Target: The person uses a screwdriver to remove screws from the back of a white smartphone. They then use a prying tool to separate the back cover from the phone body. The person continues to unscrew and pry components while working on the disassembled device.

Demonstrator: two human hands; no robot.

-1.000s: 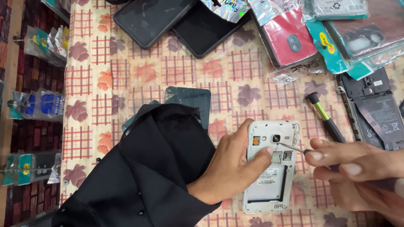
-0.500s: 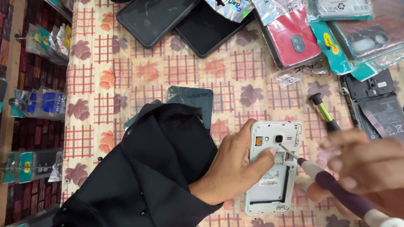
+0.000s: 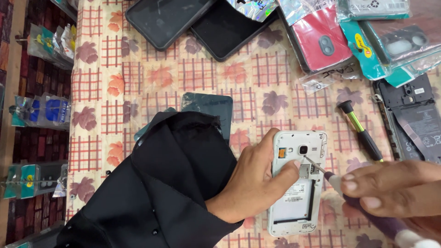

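A white phone (image 3: 298,204) lies face down with its back cover off, on a patterned cloth. My left hand (image 3: 250,181), coming out of a wide black sleeve (image 3: 161,193), grips the phone's left side with the thumb on its upper part. My right hand (image 3: 397,188) holds a purple-handled screwdriver (image 3: 367,211). Its thin metal tip touches the phone just below the camera lens (image 3: 303,149).
A second screwdriver with a black and yellow-green handle (image 3: 360,131) lies right of the phone. An opened dark phone (image 3: 415,119) is at the right edge. Black cases (image 3: 202,20), a red case (image 3: 321,41) and packaged covers fill the top. A dark teal panel (image 3: 206,108) sits above the sleeve.
My right hand swapped its grip: a purple-handled screwdriver now shows in it, and its tip has moved up to just below the camera lens. The left hand kept holding the phone.
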